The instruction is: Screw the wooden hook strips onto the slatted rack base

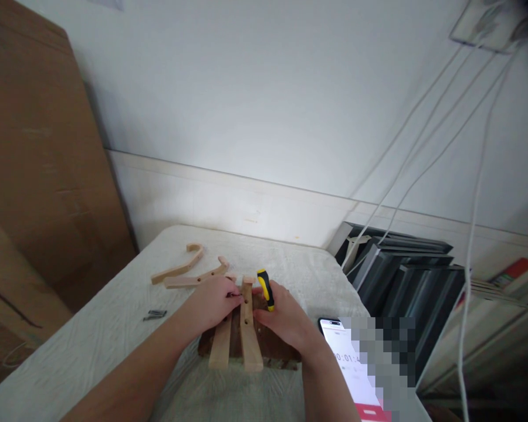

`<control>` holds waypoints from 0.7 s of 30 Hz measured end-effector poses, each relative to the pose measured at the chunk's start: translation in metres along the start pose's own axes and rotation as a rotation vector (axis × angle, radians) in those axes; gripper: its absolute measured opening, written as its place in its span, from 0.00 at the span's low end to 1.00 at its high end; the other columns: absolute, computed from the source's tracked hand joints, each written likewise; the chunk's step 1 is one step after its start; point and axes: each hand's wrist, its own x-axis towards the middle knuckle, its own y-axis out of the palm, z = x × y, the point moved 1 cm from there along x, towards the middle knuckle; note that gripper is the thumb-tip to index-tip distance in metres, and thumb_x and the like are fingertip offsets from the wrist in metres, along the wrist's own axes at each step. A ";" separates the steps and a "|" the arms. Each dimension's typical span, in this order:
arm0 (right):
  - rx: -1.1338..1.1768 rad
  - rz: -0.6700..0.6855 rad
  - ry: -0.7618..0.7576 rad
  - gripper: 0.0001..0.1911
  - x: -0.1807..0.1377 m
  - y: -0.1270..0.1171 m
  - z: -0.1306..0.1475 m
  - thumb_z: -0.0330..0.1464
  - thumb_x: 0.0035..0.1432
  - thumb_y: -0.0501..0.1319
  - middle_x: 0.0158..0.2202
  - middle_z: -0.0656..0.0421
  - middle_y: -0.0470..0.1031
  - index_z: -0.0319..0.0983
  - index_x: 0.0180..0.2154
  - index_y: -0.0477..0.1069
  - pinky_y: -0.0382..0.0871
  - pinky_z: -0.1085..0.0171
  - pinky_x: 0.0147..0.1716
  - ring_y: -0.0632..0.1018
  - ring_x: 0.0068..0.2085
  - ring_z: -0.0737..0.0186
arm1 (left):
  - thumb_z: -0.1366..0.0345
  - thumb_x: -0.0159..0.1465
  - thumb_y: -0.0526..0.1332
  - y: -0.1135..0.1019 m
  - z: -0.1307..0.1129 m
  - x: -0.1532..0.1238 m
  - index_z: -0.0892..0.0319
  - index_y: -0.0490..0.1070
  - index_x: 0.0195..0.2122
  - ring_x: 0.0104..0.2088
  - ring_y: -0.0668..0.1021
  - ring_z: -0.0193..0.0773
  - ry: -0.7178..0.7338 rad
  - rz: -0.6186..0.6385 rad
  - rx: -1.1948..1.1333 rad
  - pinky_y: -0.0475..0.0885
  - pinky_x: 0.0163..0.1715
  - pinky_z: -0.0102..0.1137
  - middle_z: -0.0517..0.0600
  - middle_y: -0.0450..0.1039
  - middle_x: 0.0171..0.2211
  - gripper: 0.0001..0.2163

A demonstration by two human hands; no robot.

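My left hand (213,302) pinches something small, probably a screw, against the side of a light wooden hook piece (249,334) that lies on a dark wooden board (273,349). A second light wooden piece (221,346) lies beside it on the board. My right hand (284,319) is closed around a screwdriver with a yellow and black handle (265,287), right next to the same hook piece.
Two loose wooden hooks (189,269) lie further back on the white table (92,340). Some dark screws (155,315) lie at the left. A phone (347,363) with a lit screen sits at the right. Cardboard leans at the left; dark panels and white cables at the right.
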 end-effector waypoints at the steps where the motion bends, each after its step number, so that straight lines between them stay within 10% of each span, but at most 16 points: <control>1: 0.008 -0.003 0.012 0.15 0.000 0.000 0.000 0.25 0.43 0.61 0.34 0.59 0.76 0.42 0.37 0.71 0.63 0.61 0.39 0.74 0.39 0.55 | 0.61 0.63 0.55 0.000 0.000 0.000 0.60 0.75 0.23 0.25 0.72 0.35 0.003 -0.005 -0.013 0.59 0.25 0.29 0.49 0.73 0.22 0.16; 21: -0.033 0.085 0.061 0.09 -0.001 -0.007 0.013 0.27 0.44 0.64 0.30 0.59 0.75 0.39 0.32 0.70 0.59 0.64 0.31 0.72 0.31 0.61 | 0.63 0.63 0.55 0.008 -0.001 0.005 0.60 0.74 0.24 0.27 0.73 0.35 0.114 -0.036 -0.029 0.59 0.27 0.29 0.49 0.74 0.25 0.13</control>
